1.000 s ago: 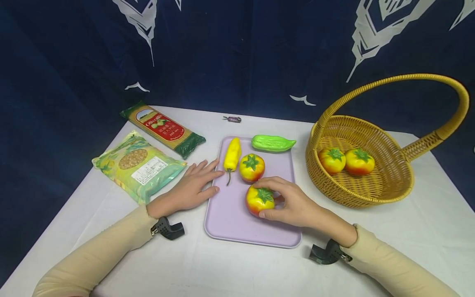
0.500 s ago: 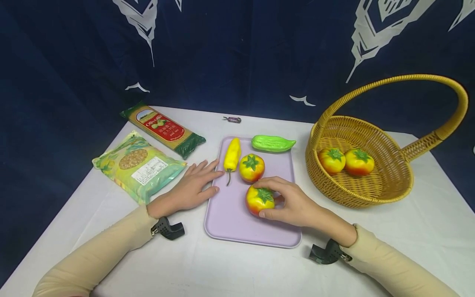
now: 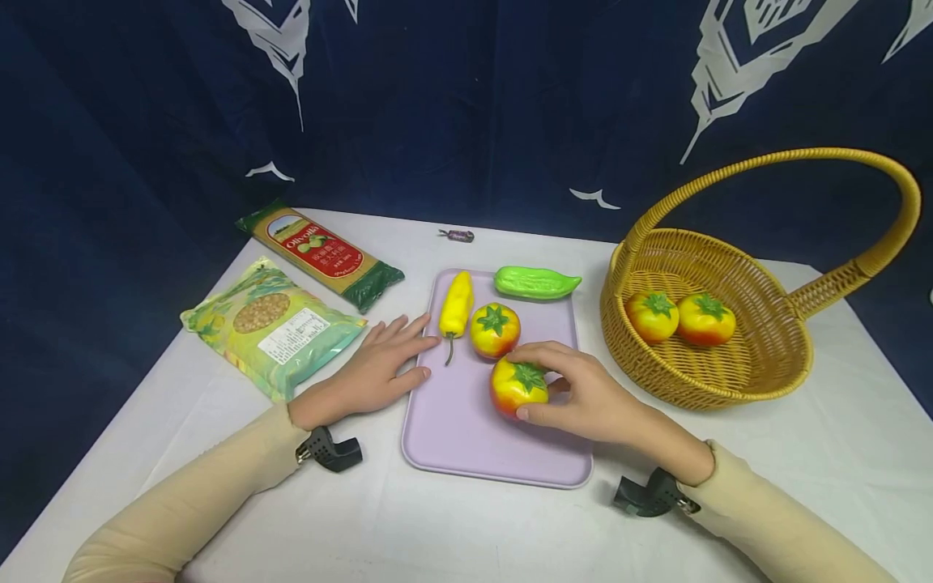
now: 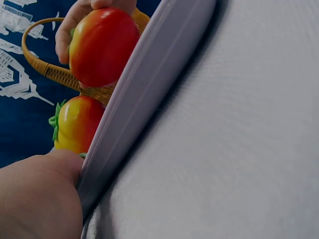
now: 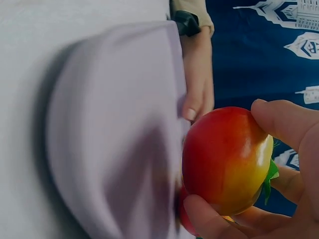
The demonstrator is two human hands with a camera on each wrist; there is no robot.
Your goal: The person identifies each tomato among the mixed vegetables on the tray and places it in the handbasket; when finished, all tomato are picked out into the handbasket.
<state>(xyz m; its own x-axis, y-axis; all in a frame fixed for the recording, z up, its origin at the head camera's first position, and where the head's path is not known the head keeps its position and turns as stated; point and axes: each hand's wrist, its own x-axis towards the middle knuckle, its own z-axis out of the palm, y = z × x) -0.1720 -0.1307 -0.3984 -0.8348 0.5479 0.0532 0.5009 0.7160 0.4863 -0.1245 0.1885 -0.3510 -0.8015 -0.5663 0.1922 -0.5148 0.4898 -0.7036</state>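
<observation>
My right hand (image 3: 586, 398) grips a yellow-and-red tomato (image 3: 516, 387) with a green leafy top, thumb on the near side and fingers on the far side. In the right wrist view this tomato (image 5: 224, 159) appears raised slightly over the lilac tray (image 3: 466, 441). Just behind it on the tray lies a second tomato (image 3: 495, 324). My left hand (image 3: 381, 364) rests with straight fingers at the tray's left edge, close to a yellow pepper (image 3: 456, 304). A green pepper (image 3: 537, 282) lies across the tray's far edge.
To the right stands a wicker basket (image 3: 783, 372) with a tall handle, holding two similar tomatoes (image 3: 705, 319). On the left lie a bag of beans or grain (image 3: 273, 324) and a pasta packet (image 3: 321, 251). A small wrapped item (image 3: 457, 235) sits near the back edge.
Over the last half second my right hand has shifted slightly right and away from me, carrying the tomato along. My left hand has stayed in place.
</observation>
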